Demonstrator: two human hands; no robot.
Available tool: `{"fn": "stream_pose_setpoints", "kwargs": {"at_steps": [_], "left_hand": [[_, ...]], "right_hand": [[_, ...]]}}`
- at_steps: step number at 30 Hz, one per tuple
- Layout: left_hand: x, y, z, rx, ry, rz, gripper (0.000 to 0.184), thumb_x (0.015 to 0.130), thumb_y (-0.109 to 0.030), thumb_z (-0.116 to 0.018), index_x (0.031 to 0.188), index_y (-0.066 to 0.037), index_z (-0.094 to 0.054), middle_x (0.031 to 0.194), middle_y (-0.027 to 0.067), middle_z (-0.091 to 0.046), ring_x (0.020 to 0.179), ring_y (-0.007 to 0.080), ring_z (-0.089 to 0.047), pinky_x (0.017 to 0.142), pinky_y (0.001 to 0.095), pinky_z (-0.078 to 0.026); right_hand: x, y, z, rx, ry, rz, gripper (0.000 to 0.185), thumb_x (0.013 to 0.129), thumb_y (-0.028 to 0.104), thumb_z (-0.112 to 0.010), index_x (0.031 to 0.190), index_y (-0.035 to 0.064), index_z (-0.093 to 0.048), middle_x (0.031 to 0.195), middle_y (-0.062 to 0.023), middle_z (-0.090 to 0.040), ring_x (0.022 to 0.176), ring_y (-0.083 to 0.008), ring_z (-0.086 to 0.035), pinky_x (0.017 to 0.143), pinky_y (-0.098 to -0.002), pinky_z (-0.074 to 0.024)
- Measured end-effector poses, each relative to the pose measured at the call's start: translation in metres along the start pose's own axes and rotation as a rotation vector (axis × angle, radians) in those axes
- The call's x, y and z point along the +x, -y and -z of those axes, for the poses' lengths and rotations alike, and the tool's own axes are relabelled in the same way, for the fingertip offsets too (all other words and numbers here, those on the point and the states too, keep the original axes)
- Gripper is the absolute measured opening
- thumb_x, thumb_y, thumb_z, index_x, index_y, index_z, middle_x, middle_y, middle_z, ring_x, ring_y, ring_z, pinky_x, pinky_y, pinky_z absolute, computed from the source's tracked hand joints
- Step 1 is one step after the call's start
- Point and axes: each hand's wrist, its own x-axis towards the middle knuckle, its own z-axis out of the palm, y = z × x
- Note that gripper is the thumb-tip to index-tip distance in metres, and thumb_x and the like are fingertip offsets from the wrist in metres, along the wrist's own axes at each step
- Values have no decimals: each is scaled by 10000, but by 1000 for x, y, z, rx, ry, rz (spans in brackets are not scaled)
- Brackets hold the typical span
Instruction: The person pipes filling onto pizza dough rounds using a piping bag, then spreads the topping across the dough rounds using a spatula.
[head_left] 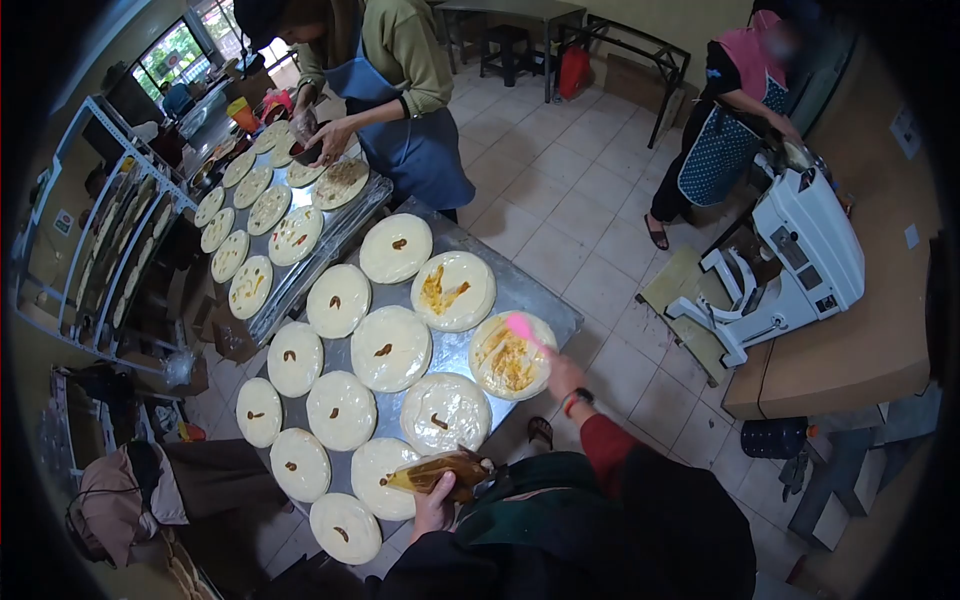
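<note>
My right hand (568, 378) is closed around the handle of a pink spatula (521, 327). The spatula's head touches the top of a round dough disc (497, 372) smeared with orange-brown filling, at the right edge of the metal table (548, 302). My left hand (434, 508) grips a piping bag (440, 474) of brown filling over the near discs. A second disc (453, 291) beside it carries streaks of filling. Other pale discs, such as one in the middle (391, 349), each bear a small brown dab.
A co-worker in a blue apron (410, 140) leans over another table (263, 240) of topped discs. A second person (725, 130) stands by a white mixer (805, 260) at right. A person's covered head (115, 500) is at lower left, near a rack (90, 200).
</note>
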Motion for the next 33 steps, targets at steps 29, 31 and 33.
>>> {"fn": "stream_pose_setpoints", "kwargs": {"at_steps": [29,31,33], "left_hand": [[-18,2,14,34,36,29,290,770,-75,-560,1030,11,-462,999,113,-541,931,189,-516,843,310,-386],[-20,1,16,53,34,34,283,771,-78,-559,1023,9,-464,997,112,-542,926,186,-516,840,308,-386],[-23,0,21,85,81,13,274,769,-83,-561,1010,6,-465,987,107,-539,915,178,-516,835,305,-387]], "right_hand": [[-34,-17,-22,-11,-279,100,359,775,105,-399,1111,191,-492,865,-107,-571,754,-295,-571,628,-417,-462],[-26,-10,-24,-44,-251,91,342,778,111,-399,1096,190,-499,857,-103,-571,752,-294,-570,626,-421,-461],[-7,-16,-22,-74,-218,80,326,781,118,-399,1081,189,-506,850,-99,-572,751,-293,-570,624,-424,-460]]}}
